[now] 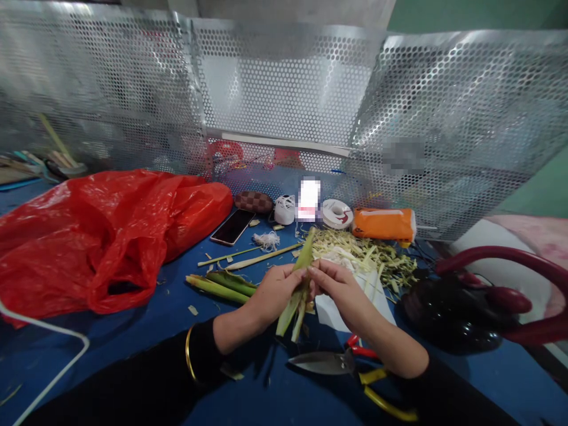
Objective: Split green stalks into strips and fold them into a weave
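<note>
Hands, left (274, 291) and right (339, 286), pinch a long fibrous green stalk (296, 290).

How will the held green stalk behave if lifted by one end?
Probably fairly stiff: the green stalk runs straight above and below the left hand and right hand. Its lower end splits into strips, so outer layers may flop or tear off. Likely light, being thin.

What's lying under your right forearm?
Shears, blades pointing left, on the table. The forearm covers part of their red and yellow handles; anything else beneath is hidden. The left hand and right hand hold a stalk.
</note>
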### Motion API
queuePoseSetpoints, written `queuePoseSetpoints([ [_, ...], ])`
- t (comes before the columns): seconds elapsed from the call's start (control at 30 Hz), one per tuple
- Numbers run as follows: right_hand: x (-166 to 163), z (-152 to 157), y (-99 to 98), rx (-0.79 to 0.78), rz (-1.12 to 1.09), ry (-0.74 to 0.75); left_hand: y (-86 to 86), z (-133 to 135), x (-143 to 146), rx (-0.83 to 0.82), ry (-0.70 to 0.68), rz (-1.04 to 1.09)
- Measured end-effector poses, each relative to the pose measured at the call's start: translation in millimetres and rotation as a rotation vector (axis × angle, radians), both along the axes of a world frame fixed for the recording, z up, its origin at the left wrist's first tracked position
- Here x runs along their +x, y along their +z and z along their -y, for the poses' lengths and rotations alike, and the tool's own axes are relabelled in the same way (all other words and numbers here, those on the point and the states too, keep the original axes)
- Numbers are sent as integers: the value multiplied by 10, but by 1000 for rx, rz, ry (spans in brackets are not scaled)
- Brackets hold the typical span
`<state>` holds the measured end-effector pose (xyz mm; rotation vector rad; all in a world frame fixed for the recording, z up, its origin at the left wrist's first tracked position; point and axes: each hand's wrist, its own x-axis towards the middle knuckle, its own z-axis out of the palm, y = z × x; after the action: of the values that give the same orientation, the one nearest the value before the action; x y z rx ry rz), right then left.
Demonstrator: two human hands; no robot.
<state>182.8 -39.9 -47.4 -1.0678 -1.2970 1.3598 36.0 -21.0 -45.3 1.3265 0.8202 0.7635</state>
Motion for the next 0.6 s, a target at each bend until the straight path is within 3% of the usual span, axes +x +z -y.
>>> queuePoseSetpoints([
  [0.2, -127, 85, -15, -144, 71, 122, -49, -38, -45, 309, 277, -252],
  [0.4, -129, 132, 23, -206, -8, 40, -52, -81, -66, 421, 308, -322],
  [0.6, -95, 138, 72, -310, -117, 84, -53, -112, -72, 428, 302, -341],
])
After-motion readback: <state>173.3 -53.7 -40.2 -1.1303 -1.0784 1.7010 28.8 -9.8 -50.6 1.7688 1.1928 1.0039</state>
